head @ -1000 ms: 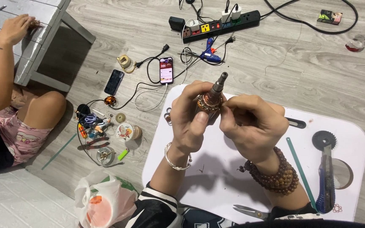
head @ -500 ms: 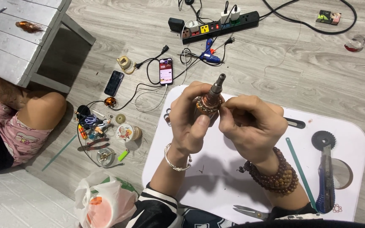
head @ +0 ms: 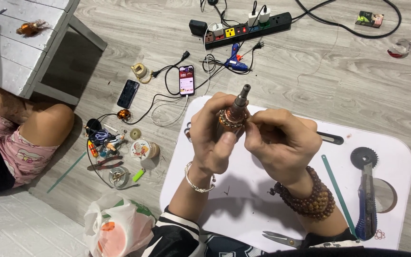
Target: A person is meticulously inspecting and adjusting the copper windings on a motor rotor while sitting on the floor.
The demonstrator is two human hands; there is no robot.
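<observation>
Both my hands are raised over a white lap table [head: 396, 157]. My left hand [head: 211, 135] grips a small motor armature [head: 234, 113] with copper windings, its steel shaft pointing up and away. My right hand [head: 281, 143] is closed against the armature's right side, fingertips pinching at the copper winding. A silver bangle circles my left wrist and brown bead bracelets [head: 312, 200] wrap my right wrist. The lower part of the armature is hidden inside my fingers.
On the lap table lie a blue utility knife [head: 366, 204], a toothed wheel [head: 363, 157], a green strip [head: 338, 195] and scissors [head: 281, 239]. The wood floor holds a power strip [head: 248, 29], two phones [head: 186, 80], a glue gun [head: 236, 59], pliers [head: 105, 164], small parts and a plastic bag [head: 112, 228]. Another person sits at left [head: 29, 138] by a white table [head: 15, 47].
The other person's arm has left the white table at left, exposing a copper part lying on it. My hands and the armature have barely shifted.
</observation>
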